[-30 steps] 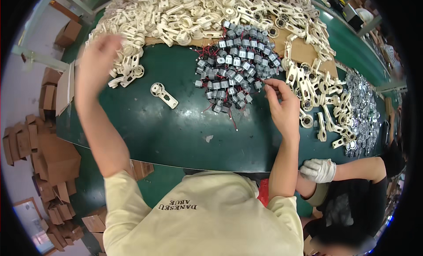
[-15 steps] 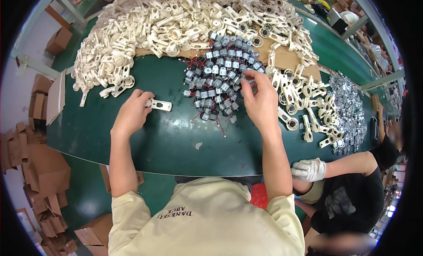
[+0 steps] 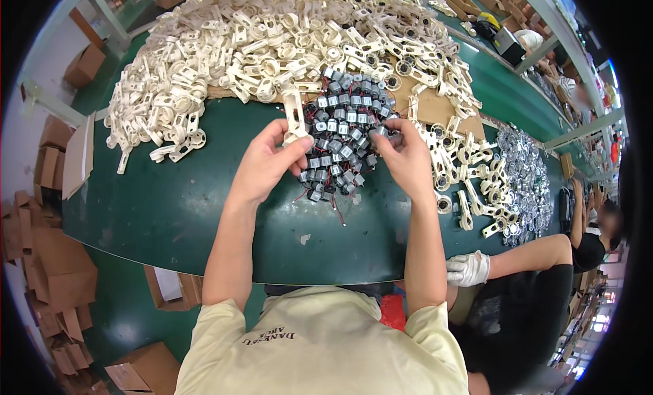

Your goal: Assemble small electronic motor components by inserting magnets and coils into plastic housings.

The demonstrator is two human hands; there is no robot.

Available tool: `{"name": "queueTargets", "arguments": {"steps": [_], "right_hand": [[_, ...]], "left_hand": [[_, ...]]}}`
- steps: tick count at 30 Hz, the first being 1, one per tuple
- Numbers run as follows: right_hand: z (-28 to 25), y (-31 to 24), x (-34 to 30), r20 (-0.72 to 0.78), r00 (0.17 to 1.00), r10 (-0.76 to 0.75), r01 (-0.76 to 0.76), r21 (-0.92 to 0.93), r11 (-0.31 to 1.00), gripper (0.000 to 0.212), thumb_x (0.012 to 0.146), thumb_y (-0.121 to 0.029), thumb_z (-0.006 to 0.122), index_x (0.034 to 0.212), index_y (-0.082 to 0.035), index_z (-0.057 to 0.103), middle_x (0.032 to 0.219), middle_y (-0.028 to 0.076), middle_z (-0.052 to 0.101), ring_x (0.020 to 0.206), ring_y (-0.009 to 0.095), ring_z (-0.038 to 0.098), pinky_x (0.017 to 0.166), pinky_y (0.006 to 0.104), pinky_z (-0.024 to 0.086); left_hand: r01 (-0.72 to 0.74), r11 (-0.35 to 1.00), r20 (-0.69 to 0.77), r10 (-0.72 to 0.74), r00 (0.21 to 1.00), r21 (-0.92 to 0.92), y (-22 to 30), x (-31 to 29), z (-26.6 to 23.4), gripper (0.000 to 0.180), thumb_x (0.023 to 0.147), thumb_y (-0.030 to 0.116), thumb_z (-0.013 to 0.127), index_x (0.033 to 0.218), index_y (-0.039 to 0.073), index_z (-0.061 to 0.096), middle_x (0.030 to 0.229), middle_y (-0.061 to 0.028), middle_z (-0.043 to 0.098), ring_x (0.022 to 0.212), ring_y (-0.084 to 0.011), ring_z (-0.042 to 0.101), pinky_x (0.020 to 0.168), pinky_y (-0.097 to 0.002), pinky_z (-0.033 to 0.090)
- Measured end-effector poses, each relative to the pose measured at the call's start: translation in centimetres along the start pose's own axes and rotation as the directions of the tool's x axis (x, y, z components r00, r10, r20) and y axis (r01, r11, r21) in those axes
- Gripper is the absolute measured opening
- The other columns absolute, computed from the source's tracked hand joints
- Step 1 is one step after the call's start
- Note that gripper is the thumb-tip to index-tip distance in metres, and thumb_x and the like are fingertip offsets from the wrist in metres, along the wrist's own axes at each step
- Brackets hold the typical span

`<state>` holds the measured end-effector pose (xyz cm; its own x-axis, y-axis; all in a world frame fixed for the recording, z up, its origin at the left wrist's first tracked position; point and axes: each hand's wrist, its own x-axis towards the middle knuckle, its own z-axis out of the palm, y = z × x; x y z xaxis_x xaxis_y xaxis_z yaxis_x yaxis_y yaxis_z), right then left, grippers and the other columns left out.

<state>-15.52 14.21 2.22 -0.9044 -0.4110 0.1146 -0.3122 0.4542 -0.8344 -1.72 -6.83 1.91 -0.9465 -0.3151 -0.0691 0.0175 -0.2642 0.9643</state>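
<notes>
My left hand (image 3: pixel 271 160) is closed on the round end of a cream plastic housing (image 3: pixel 294 111), a long piece with a slot that points away from me. It is raised in front of the left edge of a pile of small grey motors (image 3: pixel 340 126) with thin red wires. My right hand (image 3: pixel 408 157) is at the right side of that pile, thumb and fingers pinched on a small grey motor (image 3: pixel 381 132), partly covered by the fingers.
A large heap of cream housings (image 3: pixel 224 45) covers the table's far side. More housings with black round inserts (image 3: pixel 469 164) lie to the right, beside a pile of clear plastic parts (image 3: pixel 524 177). A co-worker's white-gloved hand (image 3: pixel 468 268) is at the table's right front edge. Cardboard boxes (image 3: pixel 64 259) stand left.
My left hand has moved right and carried the housing to the motor pile, turning it from sideways to pointing away. My right hand stays at the pile, slightly lower in the picture.
</notes>
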Motion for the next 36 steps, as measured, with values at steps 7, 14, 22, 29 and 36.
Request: {"name": "queueTargets", "arguments": {"steps": [7, 14, 22, 29, 36], "right_hand": [[-0.6, 0.3, -2.2, 0.066, 0.996, -0.052, -0.003, 0.646, 0.763, 0.035, 0.089, 0.003, 0.062, 0.122, 0.003, 0.049, 0.104, 0.007, 0.062, 0.085, 0.009, 0.059, 0.076, 0.0227, 0.049], [0.7, -0.5, -5.3, 0.189, 0.952, -0.241, 0.066, 0.642, 0.764, 0.041, 0.080, 0.010, 0.069, 0.119, 0.003, 0.056, 0.103, 0.006, 0.062, 0.089, 0.010, 0.060, 0.080, 0.0255, 0.050], [0.9, -1.4, -5.7, 0.237, 0.868, -0.436, 0.288, 0.474, 0.832, 0.040, 0.071, 0.000, 0.078, 0.109, -0.002, 0.064, 0.090, 0.007, 0.065, 0.075, 0.016, 0.062, 0.069, 0.0278, 0.050], [1.2, -1.3, -5.9, 0.227, 0.880, -0.418, 0.287, 0.447, 0.847, 0.039, 0.073, 0.000, 0.078, 0.109, -0.002, 0.064, 0.090, 0.007, 0.065, 0.075, 0.014, 0.062, 0.068, 0.0272, 0.050], [1.9, -1.0, -5.9, 0.135, 0.935, -0.328, 0.242, 0.434, 0.868, 0.038, 0.076, 0.002, 0.076, 0.110, -0.001, 0.061, 0.090, 0.007, 0.064, 0.076, 0.012, 0.061, 0.068, 0.0259, 0.051]], "left_hand": [[0.105, 0.990, 0.083, -0.097, 0.992, -0.097, -1.3, -0.7, 0.5, 0.045, 0.092, 0.012, 0.066, 0.133, 0.002, 0.050, 0.093, -0.0029, 0.063, 0.074, -0.0088, 0.061, 0.062, -0.0232, 0.052], [0.219, 0.899, 0.254, -0.126, 0.959, -0.380, -1.0, -0.8, 0.9, 0.056, 0.098, 0.015, 0.052, 0.147, -0.001, 0.030, 0.125, -0.0202, 0.057, 0.103, -0.0300, 0.065, 0.087, -0.0354, 0.056], [0.166, 0.843, 0.293, -0.010, 0.956, -0.512, -2.2, -0.5, -0.1, 0.046, 0.100, 0.018, 0.046, 0.137, -0.008, 0.038, 0.129, -0.0261, 0.054, 0.105, -0.0311, 0.065, 0.085, -0.0371, 0.057], [0.100, 0.923, 0.225, -0.015, 0.974, -0.371, -1.6, -0.7, 0.6, 0.037, 0.100, 0.017, 0.046, 0.131, -0.003, 0.045, 0.128, -0.0247, 0.055, 0.104, -0.0308, 0.065, 0.086, -0.0383, 0.056], [0.102, 0.979, 0.242, -0.057, 0.969, -0.178, -2.1, -1.1, 1.4, 0.038, 0.096, 0.008, 0.053, 0.131, -0.002, 0.044, 0.125, -0.0179, 0.058, 0.110, -0.0233, 0.061, 0.091, -0.0363, 0.053]]}}
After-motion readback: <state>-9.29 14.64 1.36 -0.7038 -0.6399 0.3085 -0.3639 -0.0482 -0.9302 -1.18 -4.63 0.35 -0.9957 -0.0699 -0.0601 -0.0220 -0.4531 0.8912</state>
